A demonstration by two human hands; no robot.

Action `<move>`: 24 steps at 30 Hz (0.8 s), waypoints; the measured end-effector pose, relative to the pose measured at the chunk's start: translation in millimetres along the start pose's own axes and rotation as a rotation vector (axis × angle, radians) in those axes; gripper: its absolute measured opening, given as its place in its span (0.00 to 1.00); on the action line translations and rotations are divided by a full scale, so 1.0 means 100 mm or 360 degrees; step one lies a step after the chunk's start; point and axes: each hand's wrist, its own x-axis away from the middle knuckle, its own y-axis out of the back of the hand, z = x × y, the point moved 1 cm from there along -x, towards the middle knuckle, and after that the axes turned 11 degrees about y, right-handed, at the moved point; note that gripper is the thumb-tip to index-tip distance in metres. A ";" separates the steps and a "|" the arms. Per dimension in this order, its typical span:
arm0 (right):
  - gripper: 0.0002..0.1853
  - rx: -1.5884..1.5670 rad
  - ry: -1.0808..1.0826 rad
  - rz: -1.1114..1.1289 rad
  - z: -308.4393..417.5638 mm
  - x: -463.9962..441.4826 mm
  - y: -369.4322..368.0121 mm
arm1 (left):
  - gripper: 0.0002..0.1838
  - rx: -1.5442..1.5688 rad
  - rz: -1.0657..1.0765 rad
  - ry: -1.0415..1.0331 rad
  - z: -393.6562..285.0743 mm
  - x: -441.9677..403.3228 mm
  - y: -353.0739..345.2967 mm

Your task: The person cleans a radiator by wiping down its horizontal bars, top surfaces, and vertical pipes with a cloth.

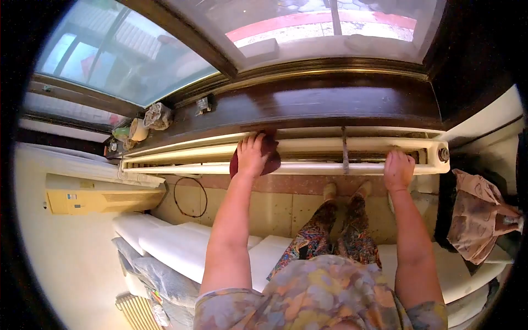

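A long cream-coloured radiator (308, 168) runs below the window sill, seen from above with its slots and rails. My left hand (252, 157) presses a dark red cloth (270, 159) onto the radiator's top, left of its middle. The fingers of that hand bend over the cloth, and part of the cloth hangs over the front rail. Near the radiator's right end, my right hand (399, 169) grips the front rail, its fingers curled over the top edge. No cloth shows in the right hand.
Behind the radiator lies a dark wooden sill (330, 102) under the windows. At its left end stand a plastic-wrapped item (158, 116) and small containers. A cream air conditioner (104, 201), a black hoop (190, 197), a white sofa (176, 242) and a brown bag (478, 220) are around me.
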 end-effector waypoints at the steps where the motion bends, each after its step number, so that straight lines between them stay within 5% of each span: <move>1: 0.07 -0.0007 -0.0012 0.0002 0.01 0.00 0.01 | 0.29 0.0005 0.0049 -0.0079 -0.02 -0.03 0.00; 5: 0.08 0.0034 -0.0056 0.0113 0.05 -0.04 0.05 | 0.25 0.0091 -0.0029 -0.0360 -0.34 -0.05 -0.04; 16: 0.07 -0.0014 -0.0006 0.0052 0.04 -0.04 0.04 | 0.26 0.0169 0.0274 -0.0476 -1.65 0.03 -0.14; 19: 0.07 -0.0053 -0.0066 -0.0052 0.04 -0.04 0.01 | 0.26 0.0190 0.0143 -0.0434 -1.74 0.04 -0.15; 24: 0.09 0.0051 -0.0024 0.0135 0.03 -0.03 0.06 | 0.31 0.0383 0.0428 -0.0438 -1.54 -0.02 0.00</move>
